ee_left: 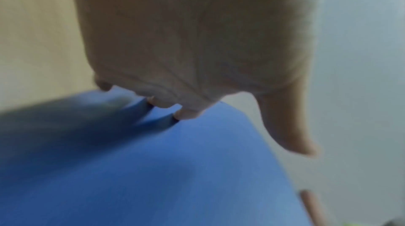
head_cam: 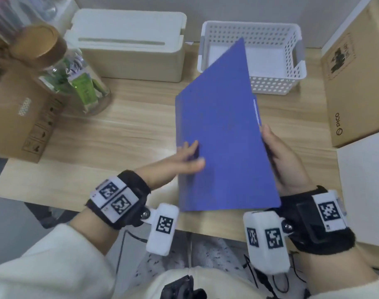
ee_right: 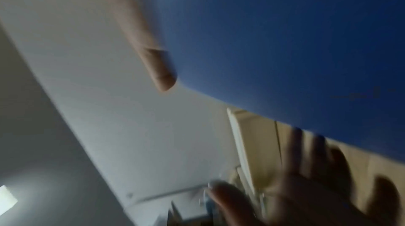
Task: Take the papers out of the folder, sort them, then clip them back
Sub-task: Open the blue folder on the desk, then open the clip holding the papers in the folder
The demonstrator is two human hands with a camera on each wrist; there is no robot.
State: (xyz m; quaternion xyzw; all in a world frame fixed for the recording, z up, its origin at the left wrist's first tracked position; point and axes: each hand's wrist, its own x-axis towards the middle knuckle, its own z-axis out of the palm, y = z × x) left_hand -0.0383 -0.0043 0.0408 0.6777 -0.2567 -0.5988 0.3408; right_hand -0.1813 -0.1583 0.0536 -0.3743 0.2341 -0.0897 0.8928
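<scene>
A blue folder is raised off the wooden table, tilted, with its top corner over the white basket. A thin white edge of papers shows along its right side. My left hand lies on the front cover near the left edge; its fingertips touch the blue folder and the thumb sticks out straight. My right hand holds the right edge, thumb against the blue folder, the fingers mostly hidden behind it. The wrist views are blurred.
A perforated white basket stands at the back, a white lidded box left of it. A glass jar with a wooden lid and a cardboard box stand at the left. Another cardboard box and a white panel stand at the right.
</scene>
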